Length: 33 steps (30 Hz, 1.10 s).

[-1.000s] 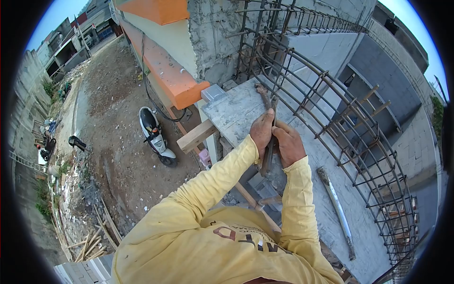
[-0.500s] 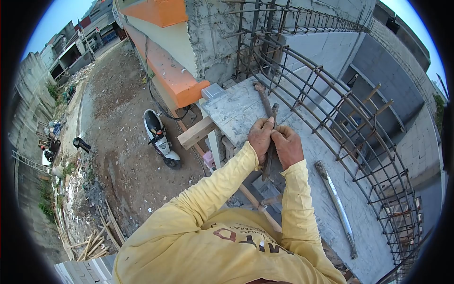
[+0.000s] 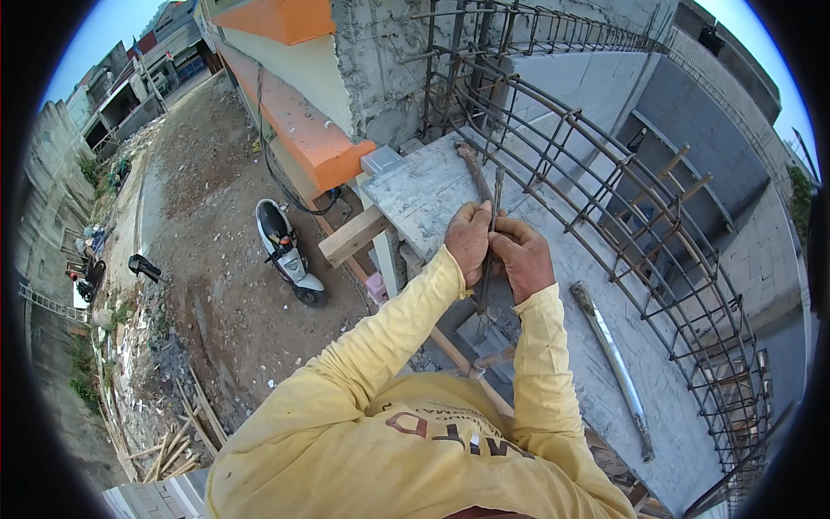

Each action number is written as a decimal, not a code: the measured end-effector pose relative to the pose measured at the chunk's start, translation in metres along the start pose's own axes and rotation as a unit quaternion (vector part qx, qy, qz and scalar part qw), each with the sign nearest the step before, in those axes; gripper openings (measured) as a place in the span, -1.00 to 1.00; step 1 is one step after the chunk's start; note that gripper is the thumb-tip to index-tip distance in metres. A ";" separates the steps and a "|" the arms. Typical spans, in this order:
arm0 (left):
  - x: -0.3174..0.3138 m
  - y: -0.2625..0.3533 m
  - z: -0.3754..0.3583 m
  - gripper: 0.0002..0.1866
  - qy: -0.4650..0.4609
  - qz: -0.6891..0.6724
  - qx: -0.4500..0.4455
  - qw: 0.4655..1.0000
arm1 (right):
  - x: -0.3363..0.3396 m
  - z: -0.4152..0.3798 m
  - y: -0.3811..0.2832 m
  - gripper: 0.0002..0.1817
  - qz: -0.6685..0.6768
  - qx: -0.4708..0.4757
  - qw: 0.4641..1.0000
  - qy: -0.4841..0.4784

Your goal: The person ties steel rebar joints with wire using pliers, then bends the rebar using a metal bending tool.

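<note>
Both of my hands meet over the near edge of the grey slab [image 3: 588, 259]. My left hand [image 3: 469, 242] is closed round a bundle of thin dark rods [image 3: 497, 186], which runs up and down between my hands. On the other side, my right hand [image 3: 524, 259] pinches the same bundle with bent fingers. A rusty tool end [image 3: 471, 164] sticks out above my left hand; its lower part is hidden. To the right, a shiny metal bar [image 3: 612, 368] lies on the slab.
A curved rebar cage [image 3: 605, 199] stands along the slab's right side. Left of the slab are an orange ledge [image 3: 320, 156], a jutting wooden beam [image 3: 354, 236] and a lower dirt yard [image 3: 207, 251] with a parked scooter [image 3: 290, 251].
The rod bundle has turned more upright and its edge now faces the camera. My right hand's fingers have spread a little along it. The whole view has shifted slightly.
</note>
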<state>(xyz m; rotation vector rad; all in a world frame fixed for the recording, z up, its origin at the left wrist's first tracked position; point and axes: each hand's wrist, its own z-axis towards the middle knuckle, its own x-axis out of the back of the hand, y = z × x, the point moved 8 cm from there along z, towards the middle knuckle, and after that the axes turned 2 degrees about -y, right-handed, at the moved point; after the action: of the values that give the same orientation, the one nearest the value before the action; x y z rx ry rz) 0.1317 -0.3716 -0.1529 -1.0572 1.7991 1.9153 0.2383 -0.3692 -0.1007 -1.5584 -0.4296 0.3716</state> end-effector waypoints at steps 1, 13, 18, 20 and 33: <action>0.001 0.001 0.000 -0.76 -0.003 -0.002 -0.006 1.000 | -0.001 0.005 0.005 -0.68 0.002 0.036 0.999 0.012; -0.015 0.018 -0.017 -0.78 -0.002 0.083 -0.024 0.996 | 0.004 0.003 -0.001 -0.72 0.053 0.058 0.993 0.091; -0.019 0.025 -0.016 -0.78 -0.015 0.173 -0.101 0.980 | 0.013 0.015 -0.004 -0.75 0.117 0.096 0.979 0.138; -0.014 0.017 -0.016 -0.78 -0.013 0.182 -0.083 0.980 | 0.017 0.015 -0.030 -0.76 0.174 0.133 0.964 0.149; 0.046 0.065 0.034 -0.86 0.159 -0.150 -0.046 0.975 | 0.073 0.006 -0.179 -0.76 -0.215 0.090 0.973 -0.003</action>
<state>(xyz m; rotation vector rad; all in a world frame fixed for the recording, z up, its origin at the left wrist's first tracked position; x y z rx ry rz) 0.0468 -0.3616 -0.1395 -1.6441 1.5938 1.7358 0.2918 -0.3254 0.0799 -1.2472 -0.7028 0.0766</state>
